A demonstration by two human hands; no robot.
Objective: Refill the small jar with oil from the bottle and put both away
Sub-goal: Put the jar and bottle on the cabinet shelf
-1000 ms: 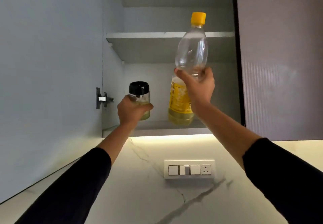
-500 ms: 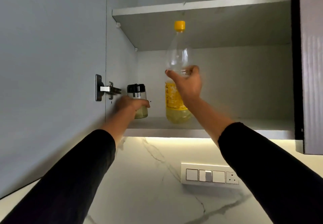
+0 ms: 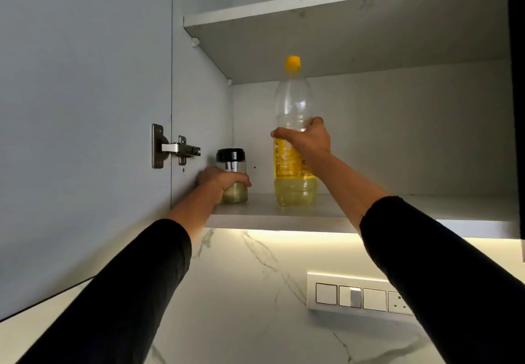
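A small glass jar point(image 3: 232, 164) with a black lid and pale oil in its lower half stands on the cabinet's bottom shelf point(image 3: 272, 217), at the left. My left hand point(image 3: 220, 179) is wrapped around its lower part. To its right stands a tall clear oil bottle point(image 3: 293, 102) with a yellow cap and yellow label, a little oil at its bottom, upright on the same shelf. My right hand point(image 3: 308, 139) grips it at mid-height, just above the label.
The open cabinet door point(image 3: 85, 107) hangs at the left, with a metal hinge point(image 3: 173, 147). An upper shelf point(image 3: 341, 22) sits just above the bottle cap. The shelf space right of the bottle is bare. A switch panel point(image 3: 358, 297) is on the marble wall below.
Both hands have pushed the jar and the bottle deeper into the cabinet, and both now rest on the bottom shelf. The view has shifted closer and to the left.
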